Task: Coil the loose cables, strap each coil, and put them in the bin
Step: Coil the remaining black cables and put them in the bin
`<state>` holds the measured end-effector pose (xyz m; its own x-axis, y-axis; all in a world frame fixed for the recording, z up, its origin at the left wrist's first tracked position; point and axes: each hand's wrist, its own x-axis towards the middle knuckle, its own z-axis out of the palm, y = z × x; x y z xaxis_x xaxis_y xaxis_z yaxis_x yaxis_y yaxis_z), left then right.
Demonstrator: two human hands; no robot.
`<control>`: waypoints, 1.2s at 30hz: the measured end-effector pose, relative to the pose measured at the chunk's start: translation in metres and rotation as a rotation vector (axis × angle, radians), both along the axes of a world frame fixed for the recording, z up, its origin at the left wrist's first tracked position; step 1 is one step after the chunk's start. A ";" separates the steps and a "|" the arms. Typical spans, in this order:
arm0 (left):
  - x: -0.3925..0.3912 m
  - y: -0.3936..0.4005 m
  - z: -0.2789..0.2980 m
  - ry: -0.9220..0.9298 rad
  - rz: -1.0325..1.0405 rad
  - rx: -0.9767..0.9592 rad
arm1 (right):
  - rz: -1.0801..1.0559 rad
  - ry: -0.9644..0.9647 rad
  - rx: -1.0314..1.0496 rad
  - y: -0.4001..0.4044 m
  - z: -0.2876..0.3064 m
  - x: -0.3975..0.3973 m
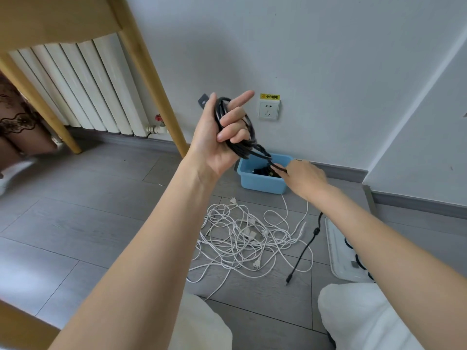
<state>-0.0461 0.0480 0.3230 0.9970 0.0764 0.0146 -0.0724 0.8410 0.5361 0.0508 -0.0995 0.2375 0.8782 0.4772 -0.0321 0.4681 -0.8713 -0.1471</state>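
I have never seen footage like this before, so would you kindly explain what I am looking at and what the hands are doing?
There is no machine here: a person wears a wide-angle camera on the head, so this single picture looks forward and down over their own arms. The left hand grips a black cable coil, raised in front of the wall. The right hand reaches toward the cable's loose end beside the blue bin, which already holds something dark. On the grey floor lie a tangle of white cables, still uncoiled, and another black cable. A white tray sits at the right, and a wall socket is above the bin.
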 end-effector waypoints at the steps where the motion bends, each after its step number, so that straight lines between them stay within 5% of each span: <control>1: -0.001 -0.001 0.004 -0.026 -0.051 0.004 | -0.045 0.017 0.004 -0.001 -0.002 0.003; 4: -0.004 0.002 0.010 -0.136 -0.252 -0.096 | -0.134 0.077 -0.007 -0.012 -0.005 0.015; 7: -0.006 0.013 0.012 -0.166 -0.286 -0.137 | -0.021 0.335 0.069 -0.016 -0.003 0.017; 14: 0.002 0.008 0.000 0.016 -0.138 0.117 | 0.426 1.017 0.926 0.013 0.047 -0.031; 21: -0.008 0.029 -0.020 0.153 -0.139 0.177 | 0.417 1.196 1.180 -0.013 0.055 -0.014; 25: -0.010 0.034 -0.033 0.250 -0.115 0.212 | 0.323 1.053 1.279 -0.009 0.054 -0.016; 32: -0.018 0.038 -0.029 0.220 -0.444 0.361 | -0.224 0.536 1.602 -0.029 0.053 0.027; 34: -0.021 0.038 -0.029 0.278 -0.510 0.462 | -0.188 0.442 1.561 -0.029 0.053 0.027; 36: -0.023 0.036 -0.031 0.343 -0.599 0.604 | -0.011 0.398 1.271 -0.028 0.054 0.021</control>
<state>-0.0695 0.0843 0.2922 0.8247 -0.3786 -0.4201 0.5296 0.2563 0.8086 0.0719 -0.1271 0.2913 0.9167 0.3599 0.1736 0.1977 -0.0310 -0.9798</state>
